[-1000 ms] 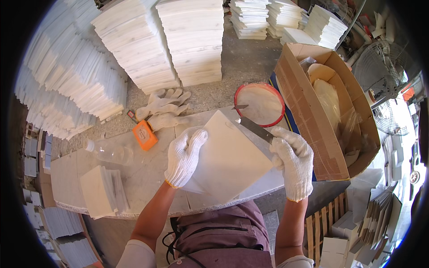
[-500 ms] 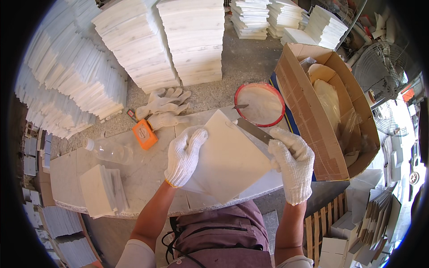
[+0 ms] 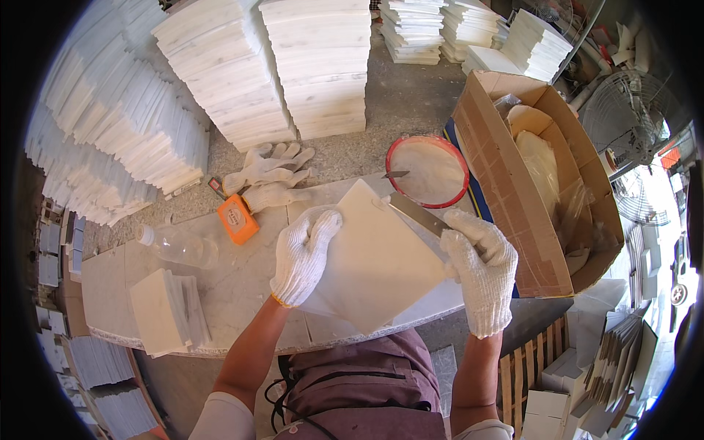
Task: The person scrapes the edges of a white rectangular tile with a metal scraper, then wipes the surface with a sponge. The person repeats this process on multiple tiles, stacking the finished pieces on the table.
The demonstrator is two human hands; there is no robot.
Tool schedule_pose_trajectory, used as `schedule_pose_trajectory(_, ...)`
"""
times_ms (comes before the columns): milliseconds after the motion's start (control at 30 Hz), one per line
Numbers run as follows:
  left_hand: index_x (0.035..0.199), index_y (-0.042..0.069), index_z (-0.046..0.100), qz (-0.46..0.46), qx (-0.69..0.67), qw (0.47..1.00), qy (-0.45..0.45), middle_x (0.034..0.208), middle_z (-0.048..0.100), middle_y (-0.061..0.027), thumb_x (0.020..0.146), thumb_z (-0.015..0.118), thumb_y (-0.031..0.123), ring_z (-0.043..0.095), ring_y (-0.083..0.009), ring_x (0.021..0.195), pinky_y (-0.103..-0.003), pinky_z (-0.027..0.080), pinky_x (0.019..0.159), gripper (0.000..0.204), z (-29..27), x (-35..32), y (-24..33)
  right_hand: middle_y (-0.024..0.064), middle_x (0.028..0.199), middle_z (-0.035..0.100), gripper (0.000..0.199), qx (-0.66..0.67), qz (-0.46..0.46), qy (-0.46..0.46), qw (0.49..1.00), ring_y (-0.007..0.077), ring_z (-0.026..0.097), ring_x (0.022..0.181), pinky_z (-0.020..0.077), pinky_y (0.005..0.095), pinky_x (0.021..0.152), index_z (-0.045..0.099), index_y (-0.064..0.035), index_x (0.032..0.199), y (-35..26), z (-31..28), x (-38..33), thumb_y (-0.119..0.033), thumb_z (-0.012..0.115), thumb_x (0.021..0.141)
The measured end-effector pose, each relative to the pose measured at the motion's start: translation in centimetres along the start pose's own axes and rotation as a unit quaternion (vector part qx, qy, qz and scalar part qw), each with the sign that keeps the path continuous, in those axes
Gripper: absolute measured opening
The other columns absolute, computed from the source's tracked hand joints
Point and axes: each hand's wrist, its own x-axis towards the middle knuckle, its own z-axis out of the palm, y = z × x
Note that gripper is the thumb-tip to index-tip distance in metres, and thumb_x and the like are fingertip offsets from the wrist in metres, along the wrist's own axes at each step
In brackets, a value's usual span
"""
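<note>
A square white stone tile (image 3: 381, 257) is held tilted over the table, one corner pointing away from me. My left hand (image 3: 306, 253), in a white knitted glove, is closed on its left edge. My right hand (image 3: 480, 268), gloved the same way, grips a flat metal putty knife (image 3: 416, 215). The blade lies along the tile's upper right edge, with a little whitish paste near its tip. My right fingers hide the knife's handle. Just beyond the blade, a red-rimmed bowl (image 3: 427, 170) contains pale paste or powder, and a dark blade-like tool (image 3: 396, 174) rests over its left rim.
On the stone-topped table (image 3: 257, 308) are an orange tape measure (image 3: 237, 220), spare gloves (image 3: 268, 176), a clear plastic bottle (image 3: 180, 247) and several thin tiles (image 3: 165, 312). A cardboard box (image 3: 513, 198) with plastic bags stands right. Tall tile stacks (image 3: 323, 73) rise behind.
</note>
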Motion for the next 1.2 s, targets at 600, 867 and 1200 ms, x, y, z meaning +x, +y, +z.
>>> schedule_pose_trajectory(600,0.109,-0.001,0.068,0.002,-0.007,1.000,-0.001,0.090,0.072,-0.0085,0.097,0.061,0.021,0.064,-0.0118,0.082,-0.027,0.051,0.074,0.026,0.2,0.1,0.0,0.0029,0.081,0.066,0.022,0.046,-0.002,0.087,0.995,0.0059,0.056,0.060,0.0433,0.0227,0.053,0.070,0.0005,0.110,4.3,0.1,2.3,-0.006,0.069,0.089)
schedule_pose_trajectory(867,0.106,-0.005,0.067,-0.008,0.016,1.000,-0.003,0.090,0.070,-0.0059,0.097,0.060,0.015,0.061,-0.0101,0.083,-0.026,0.050,0.076,0.023,0.3,0.1,0.6,0.0135,0.094,0.071,0.027,-0.216,-0.108,0.181,0.953,0.0233,0.068,0.083,0.0516,0.0352,0.073,0.069,0.0006,0.110,8.9,1.6,5.6,-0.016,0.066,0.089)
schedule_pose_trajectory(1200,0.107,0.001,0.068,0.028,0.036,0.999,0.002,0.086,0.073,-0.0107,0.097,0.061,0.023,0.067,-0.0156,0.077,-0.029,0.052,0.071,0.025,0.4,0.3,0.1,0.0137,0.103,0.070,0.026,-0.391,-0.119,0.154,0.900,0.0346,0.066,0.094,0.0516,0.0439,0.080,0.070,-0.0110,0.108,11.6,2.6,7.9,-0.025,0.061,0.089)
